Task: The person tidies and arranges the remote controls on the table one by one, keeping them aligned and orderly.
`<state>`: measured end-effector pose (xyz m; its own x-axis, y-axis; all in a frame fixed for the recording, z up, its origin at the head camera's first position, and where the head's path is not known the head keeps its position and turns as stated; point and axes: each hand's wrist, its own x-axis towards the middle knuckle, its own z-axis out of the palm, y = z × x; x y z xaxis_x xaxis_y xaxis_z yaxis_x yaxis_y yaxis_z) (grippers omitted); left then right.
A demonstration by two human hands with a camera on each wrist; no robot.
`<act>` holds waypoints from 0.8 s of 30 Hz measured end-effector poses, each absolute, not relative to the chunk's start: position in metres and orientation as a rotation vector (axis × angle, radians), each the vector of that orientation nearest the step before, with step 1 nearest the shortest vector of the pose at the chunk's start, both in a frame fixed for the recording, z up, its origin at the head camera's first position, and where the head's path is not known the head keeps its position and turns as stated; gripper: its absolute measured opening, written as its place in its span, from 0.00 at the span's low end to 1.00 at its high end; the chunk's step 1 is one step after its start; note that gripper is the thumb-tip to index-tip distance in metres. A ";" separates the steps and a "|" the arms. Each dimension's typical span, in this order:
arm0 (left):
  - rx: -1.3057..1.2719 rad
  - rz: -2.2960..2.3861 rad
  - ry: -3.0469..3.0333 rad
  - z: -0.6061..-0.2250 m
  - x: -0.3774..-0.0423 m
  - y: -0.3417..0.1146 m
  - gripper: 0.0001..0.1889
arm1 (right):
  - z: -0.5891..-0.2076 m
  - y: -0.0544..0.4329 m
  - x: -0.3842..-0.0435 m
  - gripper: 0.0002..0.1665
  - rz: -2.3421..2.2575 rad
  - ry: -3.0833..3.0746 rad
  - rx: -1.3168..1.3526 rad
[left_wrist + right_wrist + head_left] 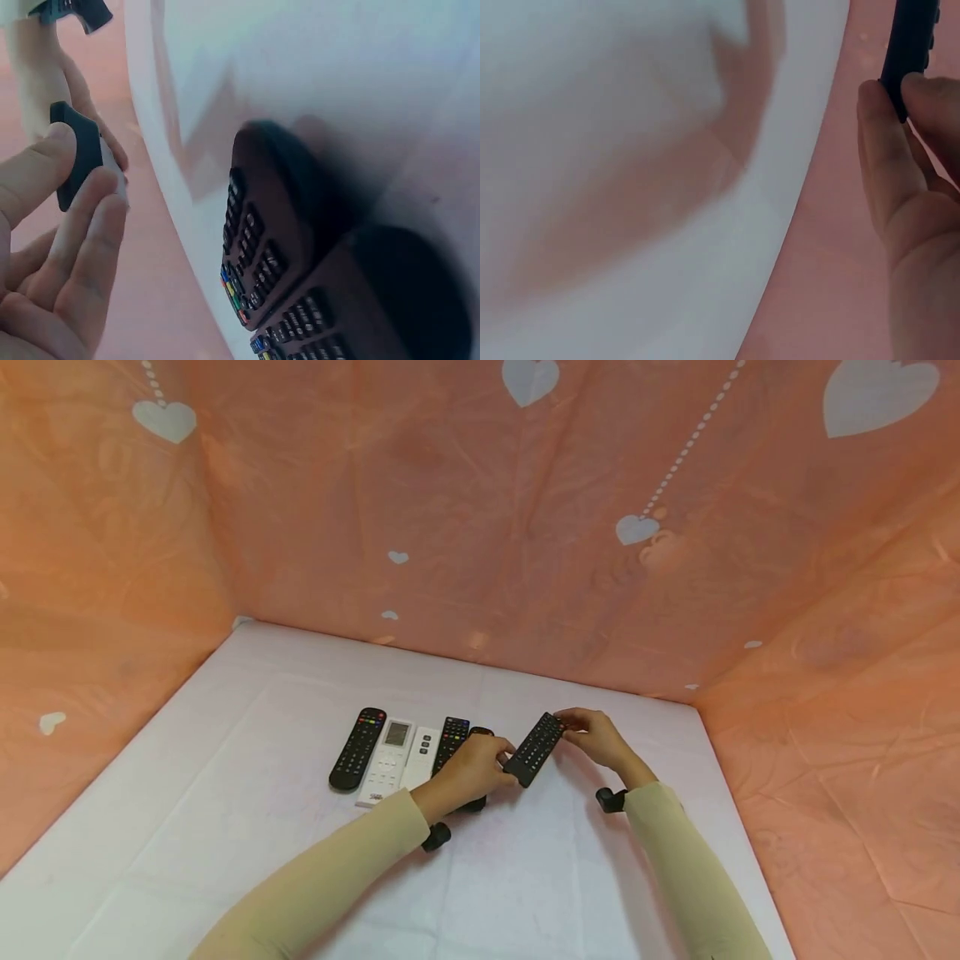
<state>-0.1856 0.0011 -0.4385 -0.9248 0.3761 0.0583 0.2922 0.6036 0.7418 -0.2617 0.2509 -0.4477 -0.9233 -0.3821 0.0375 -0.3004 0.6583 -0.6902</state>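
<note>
Both hands hold one black remote control [536, 748] above the white table, its button side tilted up in the head view. My left hand [474, 767] pinches the lower end between thumb and fingers, as the left wrist view shows on the dark end of the remote [82, 161]. The upper end is pinched by my right hand [597, 740], with thumb and fingertips on either side of the remote's edge [909, 52] in the right wrist view. Under the left hand, a black remote with coloured buttons [452, 740] and another dark remote [482, 731] lie partly hidden.
Left of the hands, a black remote [357, 750], a white remote with a screen [386, 764] and a slimmer white remote [422, 756] lie side by side on the white tabletop [225, 810]. Orange sheeting with hearts [465, 527] walls the table's back and sides.
</note>
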 end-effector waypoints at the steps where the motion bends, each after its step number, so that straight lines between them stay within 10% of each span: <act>1: 0.565 1.223 2.727 -0.439 -0.183 0.000 0.18 | -0.449 0.248 -0.262 0.21 -1.116 2.745 -0.585; 24: 0.485 1.087 2.850 -0.456 -0.152 -0.011 0.14 | -0.464 0.209 -0.271 0.20 -1.043 2.635 -0.679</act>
<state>-0.1525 -0.0111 -0.4560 -0.9494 0.3080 0.0615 0.2707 0.7033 0.6574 -0.2711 0.2090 -0.4642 -0.8670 -0.4968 -0.0393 -0.3353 0.6399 -0.6915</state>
